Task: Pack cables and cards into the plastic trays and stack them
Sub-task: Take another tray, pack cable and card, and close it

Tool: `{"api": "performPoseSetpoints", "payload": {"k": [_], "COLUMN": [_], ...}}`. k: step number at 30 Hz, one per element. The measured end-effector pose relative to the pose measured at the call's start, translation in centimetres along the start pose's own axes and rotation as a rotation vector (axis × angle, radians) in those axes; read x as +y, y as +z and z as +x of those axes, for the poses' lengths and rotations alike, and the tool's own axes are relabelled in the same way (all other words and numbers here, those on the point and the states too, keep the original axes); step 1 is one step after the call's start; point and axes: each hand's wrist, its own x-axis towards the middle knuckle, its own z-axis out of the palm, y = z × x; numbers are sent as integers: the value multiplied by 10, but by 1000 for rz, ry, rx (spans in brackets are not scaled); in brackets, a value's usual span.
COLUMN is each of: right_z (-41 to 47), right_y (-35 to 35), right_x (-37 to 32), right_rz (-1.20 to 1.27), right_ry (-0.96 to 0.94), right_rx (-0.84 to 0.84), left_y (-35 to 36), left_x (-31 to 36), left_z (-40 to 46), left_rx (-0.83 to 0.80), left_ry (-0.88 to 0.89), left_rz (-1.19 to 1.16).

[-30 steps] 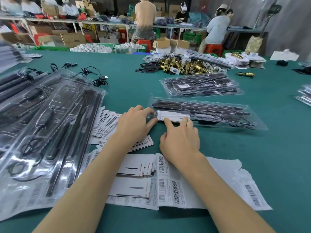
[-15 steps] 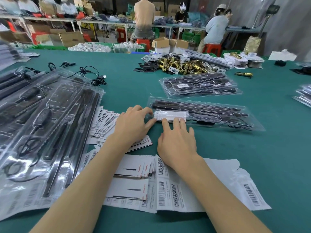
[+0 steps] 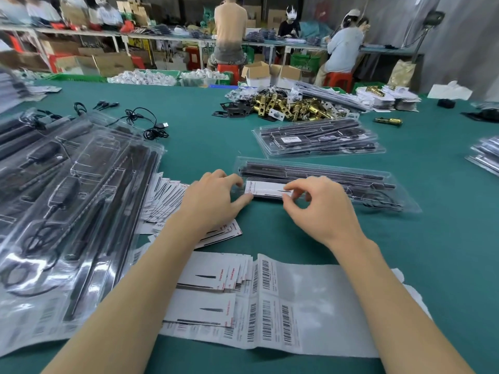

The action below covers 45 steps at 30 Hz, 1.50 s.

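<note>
Green worktable [image 3: 405, 252], frame centre: right hand [image 3: 321, 209] pinches white card [image 3: 267, 189], left hand [image 3: 213, 198] steadies card's left end in clear tray [image 3: 378, 182]. Seat card flat in recess, then stack onto tray stack [image 3: 318, 141], upper right.

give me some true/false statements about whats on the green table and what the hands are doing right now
1. Both hands touch the white card lying on the nearest tray. True.
2. The right hand lies flat on the barcode sheet. False: it is at the card, fingers curled.
3. A pile of brass parts sits beyond the trays. True.
4. The loose black cable lies inside the nearest tray. False: it rests on the table, far left.
5. The left hand grips a brass part. False: its fingertips are at the card's left end.
</note>
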Motion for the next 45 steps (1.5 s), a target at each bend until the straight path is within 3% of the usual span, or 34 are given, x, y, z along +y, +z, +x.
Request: {"api": "performPoseSetpoints", "payload": {"k": [8, 11, 15, 21, 31, 39, 42, 45], "right_z": [9, 8, 7, 9, 12, 10, 9, 8], "right_y": [-8, -24, -23, -24, -23, -9, -7, -2], "right_x": [31, 52, 59, 63, 63, 46, 49, 46], "right_rz": [-132, -77, 9, 81, 91, 67, 24, 8], "right_ry": [111, 137, 127, 154, 162, 32, 16, -1], "right_rx": [-69, -140, -114, -147, -164, -97, -133, -67], "left_y": [-2, -9, -17, -18, -22, -25, -18, -12], "left_x": [1, 1, 3, 9, 13, 4, 7, 14], "left_z": [3, 3, 4, 0, 2, 6, 7, 9], "left_rx": [3, -38, -105, -75, -129, -172, -157, -114], "left_ry": [-1, 0, -12, -55, -61, -48, -92, -171], "left_rz": [11, 40, 73, -27, 46, -52, -128, -251]}}
